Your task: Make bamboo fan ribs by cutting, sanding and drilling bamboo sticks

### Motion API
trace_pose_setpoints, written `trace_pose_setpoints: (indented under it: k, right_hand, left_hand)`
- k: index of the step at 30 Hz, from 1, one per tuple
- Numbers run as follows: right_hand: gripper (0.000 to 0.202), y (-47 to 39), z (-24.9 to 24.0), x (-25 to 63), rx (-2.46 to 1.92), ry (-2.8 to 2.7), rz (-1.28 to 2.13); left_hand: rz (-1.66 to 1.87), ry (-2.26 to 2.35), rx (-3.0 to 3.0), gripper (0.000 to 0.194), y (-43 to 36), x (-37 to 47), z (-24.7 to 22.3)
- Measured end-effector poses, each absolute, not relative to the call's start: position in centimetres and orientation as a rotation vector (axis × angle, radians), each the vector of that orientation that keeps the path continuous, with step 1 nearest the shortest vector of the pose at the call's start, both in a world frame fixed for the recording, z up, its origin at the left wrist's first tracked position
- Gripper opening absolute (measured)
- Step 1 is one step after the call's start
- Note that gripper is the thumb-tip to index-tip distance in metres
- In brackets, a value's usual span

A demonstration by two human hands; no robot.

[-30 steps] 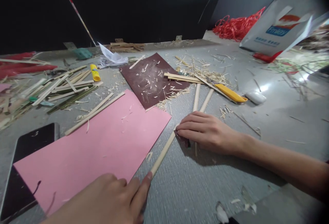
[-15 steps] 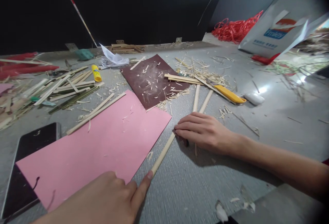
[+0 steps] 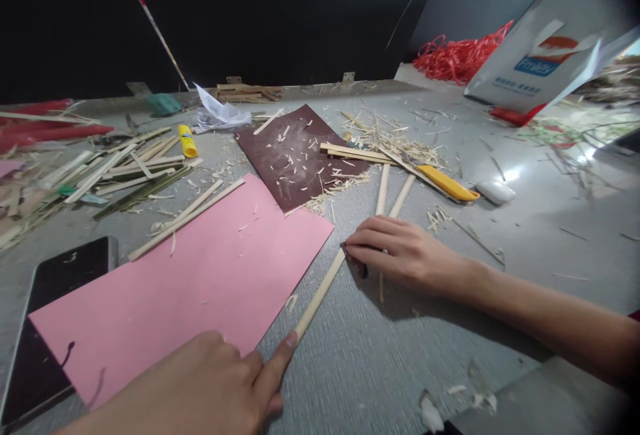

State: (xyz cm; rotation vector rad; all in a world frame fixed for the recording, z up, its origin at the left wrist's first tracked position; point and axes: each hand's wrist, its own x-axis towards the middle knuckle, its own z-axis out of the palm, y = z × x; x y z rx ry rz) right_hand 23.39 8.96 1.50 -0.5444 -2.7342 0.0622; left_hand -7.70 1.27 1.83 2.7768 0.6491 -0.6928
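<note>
The right hand (image 3: 407, 248), gripping a dark scrap (image 3: 359, 267), has slid slightly farther right along the wooden strip (image 3: 320, 296), which the left hand (image 3: 215, 378) pins with one finger, any grip hidden.

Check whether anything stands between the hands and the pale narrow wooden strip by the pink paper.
Nothing visible separates the left hand from the pale narrow wooden strip; a fingertip touches it. At its far end, a small dark-brown flat piece sits under the right hand, apparently between its fingers and the wood; exact contact is hidden.
</note>
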Motion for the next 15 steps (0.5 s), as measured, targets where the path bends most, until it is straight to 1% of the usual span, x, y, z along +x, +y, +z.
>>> trace_pose_setpoints:
  k: [4, 6, 10, 15]
  right_hand:
    - [0.033, 8.3, 1.4, 22.7, -0.437, -2.739, 0.098]
    - [0.034, 8.6, 1.3, 22.8, -0.469, -2.742, 0.110]
    - [0.033, 9.5, 1.2, 23.7, -0.593, -2.712, 0.070]
    - [0.031, 8.3, 1.1, 22.6, -0.433, -2.730, 0.085]
  left_hand:
    - [-0.701, 0.627, 2.795, 0.068, 1.0, -8.2, 1.5]
    - [-0.684, 0.635, 2.785, 0.073, 1.1, -8.2, 1.7]
    - [-0.708, 0.619, 2.758, 0.070, 1.5, -7.8, 2.1]
    - [-0.704, 0.688, 2.702, 0.069, 1.4, -8.0, 1.7]
